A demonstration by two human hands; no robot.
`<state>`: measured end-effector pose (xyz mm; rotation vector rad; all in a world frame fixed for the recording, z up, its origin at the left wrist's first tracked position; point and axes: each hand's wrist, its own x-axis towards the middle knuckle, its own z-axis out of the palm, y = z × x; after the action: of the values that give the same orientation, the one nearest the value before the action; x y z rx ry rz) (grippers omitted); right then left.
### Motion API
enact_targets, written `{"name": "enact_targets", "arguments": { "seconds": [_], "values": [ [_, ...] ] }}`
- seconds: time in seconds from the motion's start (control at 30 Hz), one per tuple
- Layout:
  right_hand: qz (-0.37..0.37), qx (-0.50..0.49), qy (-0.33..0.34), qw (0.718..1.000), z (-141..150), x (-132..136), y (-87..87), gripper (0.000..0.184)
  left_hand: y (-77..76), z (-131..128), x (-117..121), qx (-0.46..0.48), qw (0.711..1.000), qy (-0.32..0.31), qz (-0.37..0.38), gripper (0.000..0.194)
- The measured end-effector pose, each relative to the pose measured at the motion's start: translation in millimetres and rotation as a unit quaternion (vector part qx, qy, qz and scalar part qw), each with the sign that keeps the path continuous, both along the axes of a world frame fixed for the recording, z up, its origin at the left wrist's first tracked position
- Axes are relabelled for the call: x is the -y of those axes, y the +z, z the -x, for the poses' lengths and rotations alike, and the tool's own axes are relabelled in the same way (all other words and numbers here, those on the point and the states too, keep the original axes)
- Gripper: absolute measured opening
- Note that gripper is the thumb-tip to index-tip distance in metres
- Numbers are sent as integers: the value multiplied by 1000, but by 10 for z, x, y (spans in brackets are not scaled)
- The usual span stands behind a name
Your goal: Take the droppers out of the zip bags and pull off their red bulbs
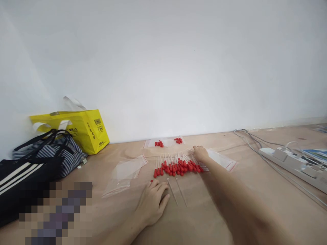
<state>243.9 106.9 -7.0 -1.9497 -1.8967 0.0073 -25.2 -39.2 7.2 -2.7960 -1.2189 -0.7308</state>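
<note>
White wall [163, 68] fills the top. Below it, wooden tabletop [114, 153], light brown. Left end: black bag [22, 180] with pale stripes, yellow shopping bag [89, 129] with white handles standing near the wall, navy-and-white striped bag [68, 156] between those two. Right end: white power strip [288, 163] with plugs in it, grey cable [250, 146] curving past its far end.

Pile of red-bulbed thin-stemmed sticks [176, 167] sits mid-table, bulbs toward the person, stems toward the wall. Clear zip bags [127, 170] lie overlapping left of the pile; another clear zip bag [222, 161] lies right of it, partly behind the right forearm. A third clear zip bag [168, 139] lies by the wall, with two small red-bulb clusters [159, 144] over it, left and right.

Left hand [153, 200] is palm-down on the table in front of the pile, fingers loosely bent, thumb apart; can't tell if they grip anything. Right hand [201, 153] is at the stem end, right side of the pile, fingers curled; can't tell if they pinch a stem.

Two thin pale sticks [172, 191] lie just right of the left hand, apart from each other. Smallest: red bit [151, 181] at the left fingertips, mostly hidden.
</note>
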Motion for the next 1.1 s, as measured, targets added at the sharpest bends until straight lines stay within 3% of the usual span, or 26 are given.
{"name": "enact_targets", "arguments": {
  "seconds": [0.2,0.37,0.43,0.5,0.6,0.7,0.8,0.87,1.0,1.1],
  "values": [
    [-132,-95,-4,987,49,259,186,23,21,-95,-29,-28,999,-20,-17,18],
    [-212,-182,36,960,213,809,201,18,85,-139,-11,-45,999,-21,-19,20],
    [-259,-316,122,905,311,1054,134,14,82,-135,-9,-48,999,-16,-18,21],
    [-231,-421,180,859,418,1254,52,18,55,-115,-6,-36,999,-1,-30,22],
    [-127,-534,225,805,572,1441,-35,26,4,-66,6,-10,998,23,-63,25],
    [-23,-592,265,761,682,1527,-50,29,-16,-40,28,-10,996,11,-83,32],
    [39,-615,306,725,716,1569,-43,28,0,-76,51,-16,996,-19,-88,26],
    [52,-604,315,731,697,1576,-52,26,17,-122,65,-4,995,-26,-91,19],
    [4,-535,277,798,616,1544,-90,24,35,-159,88,22,995,-13,-99,16],
    [-52,-447,290,845,568,1528,-84,21,26,-110,89,7,994,-5,-108,15]
  ]
}}
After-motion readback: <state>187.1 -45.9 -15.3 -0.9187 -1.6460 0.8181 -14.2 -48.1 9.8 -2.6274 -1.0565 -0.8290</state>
